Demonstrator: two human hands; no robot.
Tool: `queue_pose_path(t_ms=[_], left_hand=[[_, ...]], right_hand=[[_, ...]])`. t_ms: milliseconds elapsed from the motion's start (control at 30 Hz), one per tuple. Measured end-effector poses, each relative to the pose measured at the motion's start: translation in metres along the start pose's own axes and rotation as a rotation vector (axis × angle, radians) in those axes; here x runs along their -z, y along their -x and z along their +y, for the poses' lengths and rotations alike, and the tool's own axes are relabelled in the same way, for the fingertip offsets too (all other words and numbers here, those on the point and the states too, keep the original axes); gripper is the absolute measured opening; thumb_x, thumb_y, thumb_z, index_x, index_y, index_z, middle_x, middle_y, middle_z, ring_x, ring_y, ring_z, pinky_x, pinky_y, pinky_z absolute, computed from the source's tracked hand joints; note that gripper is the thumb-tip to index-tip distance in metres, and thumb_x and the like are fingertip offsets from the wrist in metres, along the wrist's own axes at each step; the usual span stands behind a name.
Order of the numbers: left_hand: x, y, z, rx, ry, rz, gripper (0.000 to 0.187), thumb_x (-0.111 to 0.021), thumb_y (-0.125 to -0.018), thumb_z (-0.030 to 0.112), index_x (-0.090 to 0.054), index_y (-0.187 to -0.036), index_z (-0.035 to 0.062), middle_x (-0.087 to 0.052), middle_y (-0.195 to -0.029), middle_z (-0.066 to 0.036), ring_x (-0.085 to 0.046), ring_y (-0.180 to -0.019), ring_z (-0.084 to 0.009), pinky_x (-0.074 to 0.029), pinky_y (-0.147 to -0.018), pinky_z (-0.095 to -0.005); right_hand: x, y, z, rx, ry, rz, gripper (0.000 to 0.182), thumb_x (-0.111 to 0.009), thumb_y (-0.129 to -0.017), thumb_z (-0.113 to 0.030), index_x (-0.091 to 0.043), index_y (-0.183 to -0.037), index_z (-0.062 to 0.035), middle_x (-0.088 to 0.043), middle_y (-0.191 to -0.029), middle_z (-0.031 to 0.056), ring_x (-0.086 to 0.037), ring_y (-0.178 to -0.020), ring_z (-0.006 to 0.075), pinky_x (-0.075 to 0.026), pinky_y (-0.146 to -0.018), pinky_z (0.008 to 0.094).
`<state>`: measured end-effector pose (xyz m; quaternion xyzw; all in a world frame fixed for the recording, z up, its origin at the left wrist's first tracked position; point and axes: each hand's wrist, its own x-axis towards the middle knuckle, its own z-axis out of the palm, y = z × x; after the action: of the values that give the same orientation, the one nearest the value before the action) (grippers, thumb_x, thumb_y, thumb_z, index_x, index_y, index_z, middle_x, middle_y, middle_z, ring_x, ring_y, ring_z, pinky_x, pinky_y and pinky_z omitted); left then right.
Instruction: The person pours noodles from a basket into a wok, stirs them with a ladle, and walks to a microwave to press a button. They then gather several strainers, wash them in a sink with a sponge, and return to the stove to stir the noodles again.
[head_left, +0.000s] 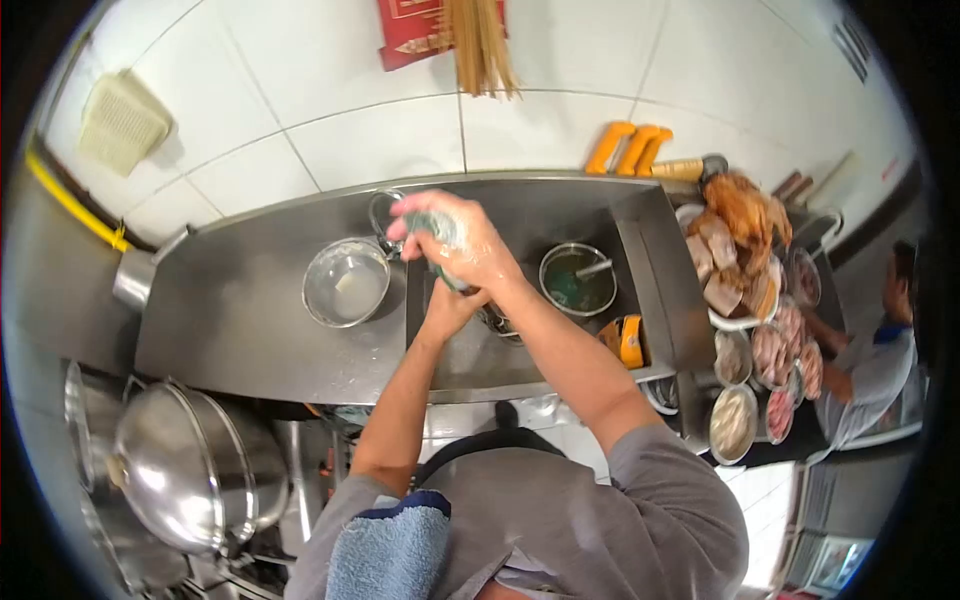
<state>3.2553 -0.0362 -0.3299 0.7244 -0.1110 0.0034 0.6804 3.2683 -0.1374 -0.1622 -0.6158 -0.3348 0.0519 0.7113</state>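
My right hand (474,252) is soapy and raised over the edge of the sink basin. It is closed on a green scouring pad (428,226) with white suds. Just below it, my left hand (452,308) is closed on something mostly hidden by the right hand. Left of the hands, a metal bowl (345,284) with a pale wet inside sits on the steel counter. On the right, a metal pot (578,281) of greenish liquid with a handle sticking out stands in the basin. A metal object (497,320) lies partly hidden beneath my hands.
The steel counter (230,300) runs left of the sink. An orange object (624,341) is in the basin's right corner. Orange handles (628,148) lean on the wall. Bowls of meat (733,422) and roasted poultry (745,215) stand right, near another person (868,370). A large domed pot (205,465) is front left.
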Motion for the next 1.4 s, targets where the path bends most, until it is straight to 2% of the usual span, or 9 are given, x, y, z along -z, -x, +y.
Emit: queue_pose_path(t_ms=[67,300,333,567,733,933,1100,1300,1400], left_hand=[[-0.013,-0.006,0.037,-0.020,0.037,0.101,0.014,-0.072,-0.077,0.004,-0.066,-0.084,-0.0062,-0.067,-0.071,-0.003,-0.059,-0.066,-0.0059,-0.046,-0.056,-0.0251],[-0.011,-0.017,0.019,-0.320,-0.204,0.458,0.017,-0.069,-0.078,0.006,-0.065,-0.091,-0.0042,-0.069,-0.078,-0.006,-0.063,-0.069,-0.0133,-0.049,-0.062,-0.0307],[-0.011,-0.017,0.012,-0.306,-0.279,0.506,0.018,-0.068,-0.080,0.009,-0.064,-0.095,-0.0026,-0.069,-0.081,-0.006,-0.063,-0.072,-0.0139,-0.049,-0.065,-0.0308],[0.009,0.010,-0.036,-0.035,-0.028,0.565,0.019,-0.062,-0.091,0.016,-0.061,-0.104,0.0025,-0.066,-0.095,-0.006,-0.060,-0.086,-0.0141,-0.046,-0.080,-0.0303],[0.033,0.040,-0.056,0.127,0.278,0.441,0.020,-0.054,-0.098,0.024,-0.058,-0.102,0.0045,-0.062,-0.110,-0.007,-0.055,-0.101,-0.0160,-0.042,-0.093,-0.0313],[0.034,0.053,-0.081,0.295,0.318,0.368,0.015,-0.056,-0.097,0.018,-0.054,-0.106,0.0064,-0.056,-0.125,-0.012,-0.052,-0.116,-0.0214,-0.042,-0.100,-0.0386],[0.014,0.041,-0.075,0.385,0.064,0.425,0.013,-0.054,-0.095,0.012,-0.055,-0.102,0.0014,-0.060,-0.123,-0.016,-0.055,-0.112,-0.0214,-0.039,-0.100,-0.0328],[0.013,0.035,-0.059,0.447,0.057,0.417,0.011,-0.053,-0.095,0.009,-0.055,-0.102,0.0011,-0.061,-0.122,-0.018,-0.055,-0.114,-0.0221,-0.040,-0.100,-0.0328],[0.017,0.035,-0.064,0.440,0.090,0.432,0.009,-0.053,-0.095,0.007,-0.055,-0.102,0.0020,-0.059,-0.126,-0.019,-0.054,-0.116,-0.0238,-0.039,-0.103,-0.0342]], right_hand=[[0.002,-0.013,0.006,0.045,0.072,0.112,0.034,-0.061,-0.083,0.008,-0.057,-0.115,-0.0003,-0.067,-0.094,0.0105,-0.063,-0.076,0.0119,-0.052,-0.073,0.0269],[-0.011,-0.015,0.053,0.353,0.399,0.246,0.041,-0.074,-0.075,0.003,-0.057,-0.112,-0.0022,-0.068,-0.092,0.0116,-0.066,-0.083,0.0140,-0.053,-0.077,0.0285],[-0.014,-0.012,0.061,0.328,0.372,0.274,0.039,-0.073,-0.076,0.000,-0.057,-0.111,-0.0044,-0.067,-0.094,0.0161,-0.068,-0.084,0.0267,-0.054,-0.074,0.0314],[-0.014,0.027,0.120,0.402,0.533,0.213,0.030,-0.079,-0.076,-0.012,-0.059,-0.095,-0.0026,-0.067,-0.076,0.0138,-0.068,-0.066,0.0256,-0.054,-0.064,0.0336],[0.071,0.088,0.190,-0.531,0.529,0.459,0.076,-0.075,-0.073,-0.056,-0.051,-0.122,-0.0031,-0.063,-0.108,0.0203,-0.061,-0.102,0.0263,-0.048,-0.085,0.0385],[0.084,0.127,0.266,-1.000,0.009,0.421,0.082,-0.071,-0.078,-0.039,-0.032,-0.135,0.0054,-0.044,-0.130,0.0218,-0.048,-0.117,0.0322,-0.041,-0.097,0.0418],[0.027,0.135,0.315,-0.157,0.580,0.291,0.035,-0.066,-0.088,-0.015,-0.053,-0.119,-0.0057,-0.050,-0.122,0.0236,-0.051,-0.114,0.0372,-0.042,-0.096,0.0417],[0.059,0.087,0.381,-0.402,0.594,0.881,0.025,-0.064,-0.084,-0.006,-0.056,-0.108,-0.0038,-0.053,-0.106,0.0212,-0.054,-0.099,0.0394,-0.043,-0.087,0.0441],[0.043,0.093,0.357,-0.328,0.374,0.541,0.021,-0.064,-0.084,-0.009,-0.053,-0.101,-0.0021,-0.055,-0.099,0.0209,-0.056,-0.093,0.0378,-0.045,-0.081,0.0437]])
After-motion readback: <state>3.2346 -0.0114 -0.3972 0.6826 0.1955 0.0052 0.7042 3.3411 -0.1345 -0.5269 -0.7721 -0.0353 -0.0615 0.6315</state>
